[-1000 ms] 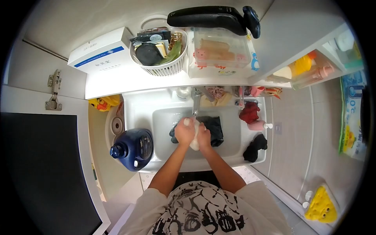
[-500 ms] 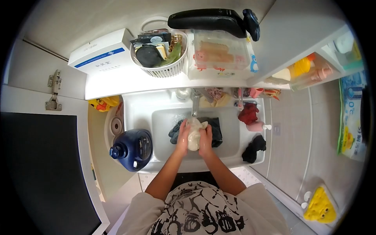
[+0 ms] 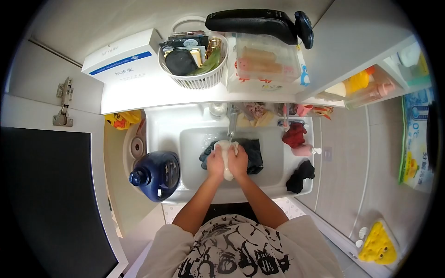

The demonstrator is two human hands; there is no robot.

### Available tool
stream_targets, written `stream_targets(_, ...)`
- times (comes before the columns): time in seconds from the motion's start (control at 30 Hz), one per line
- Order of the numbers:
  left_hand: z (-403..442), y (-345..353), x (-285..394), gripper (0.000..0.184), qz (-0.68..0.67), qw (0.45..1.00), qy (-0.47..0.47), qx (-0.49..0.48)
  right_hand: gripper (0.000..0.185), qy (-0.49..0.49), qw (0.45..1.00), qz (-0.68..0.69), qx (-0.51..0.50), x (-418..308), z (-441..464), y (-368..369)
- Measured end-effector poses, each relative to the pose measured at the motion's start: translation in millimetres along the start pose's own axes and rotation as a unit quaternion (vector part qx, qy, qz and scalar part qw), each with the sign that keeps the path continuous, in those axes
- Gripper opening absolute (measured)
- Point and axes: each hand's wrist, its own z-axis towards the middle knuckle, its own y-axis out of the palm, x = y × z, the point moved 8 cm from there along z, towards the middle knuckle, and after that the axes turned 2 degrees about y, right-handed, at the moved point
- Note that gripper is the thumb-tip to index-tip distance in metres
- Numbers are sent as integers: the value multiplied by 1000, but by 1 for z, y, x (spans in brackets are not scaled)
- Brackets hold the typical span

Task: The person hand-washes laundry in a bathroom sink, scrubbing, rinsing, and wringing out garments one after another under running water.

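Note:
A wet white cloth (image 3: 226, 162) hangs bunched between my two hands under the faucet (image 3: 232, 121), over the white sink (image 3: 190, 139). My left hand (image 3: 215, 162) grips its left side, fingers closed on it. On the right side, my right hand (image 3: 238, 161) is closed on the same cloth. Beneath my hands lies dark fabric (image 3: 253, 155) in the basin, showing on both sides of them. Water runs from the faucet onto the top of the cloth.
A blue detergent bottle (image 3: 155, 176) stands on the sink's left rim. The right rim holds a red cloth (image 3: 295, 135), a pink pump bottle (image 3: 302, 150) and a black cloth (image 3: 301, 177). Above the faucet, a shelf carries a white basket (image 3: 197, 82) and a black shaver (image 3: 252, 23).
From nearly flat palms beside the cloth half a second ago, my hands have closed around it. The cloth is now squeezed narrower between them.

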Motion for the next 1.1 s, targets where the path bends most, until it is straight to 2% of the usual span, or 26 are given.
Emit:
stream_targets(0.1,-1,2,-1,56,-75,997,5,-8,37,-38,996,-79,1,-11,3,-1)
stream_targets(0.2,-4,9,-8,54,-162,986,-38,-29,38,-55,991,-119,-18,-17,3,0)
stream_targets(0.3,-24,16,0,40,-198,971,-103,-82,40,-39,991,-121,-39,-14,0,3)
stream_targets(0.4,-43,19,22,43,-161,978,15,-134,42,-84,996,8,-32,2,0,0)
stream_targets(0.5,-51,10,46,42,77,974,197,-86,50,-81,996,5,-48,9,-6,-13)
stream_targets(0.53,-53,6,51,44,181,951,245,-44,51,-95,994,-19,-43,4,-8,-20)
stream_targets(0.6,-60,3,61,49,378,864,331,42,54,-122,990,-69,-30,-9,-11,-37)
stream_targets(0.7,-60,6,55,56,475,794,380,9,61,-231,969,-88,11,-47,-8,-61)
stream_targets(0.8,-58,7,35,55,488,768,414,7,64,-341,930,-114,78,-108,-12,-83)
stream_targets(0.9,-64,5,30,59,489,763,421,27,67,-412,890,-182,73,-148,-6,-85)
stream_targets(1.1,-62,2,21,64,458,826,326,-42,68,-414,869,-267,56,-151,12,-73)
